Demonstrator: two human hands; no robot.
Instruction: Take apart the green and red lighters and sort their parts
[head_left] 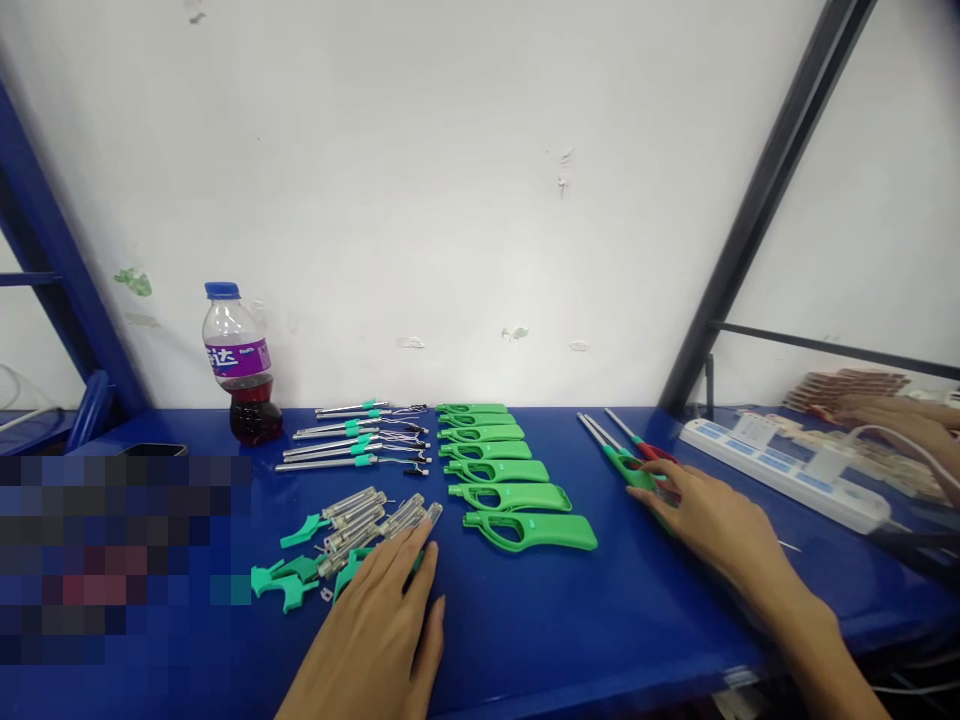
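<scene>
My left hand (367,625) lies low over the table with its fingers stretched out, holding nothing I can see. Its fingertips reach over a heap of clear plastic tubes (356,520), and teal triggers (296,585) lie beside and partly under them. At the right, my right hand (697,515) is closed around the handle of a green stick lighter (626,467). A red-handled stick lighter (655,452) lies against it, also partly covered by my fingers. Between my hands, several green handle shells (559,530) lie in a column.
Metal lighter rods with wires (330,463) lie in a row behind the tubes. A soda bottle (238,360) stands at the back left. A white power strip (787,475) runs along the right, near another person's hand (892,420). A dark post (757,210) rises there.
</scene>
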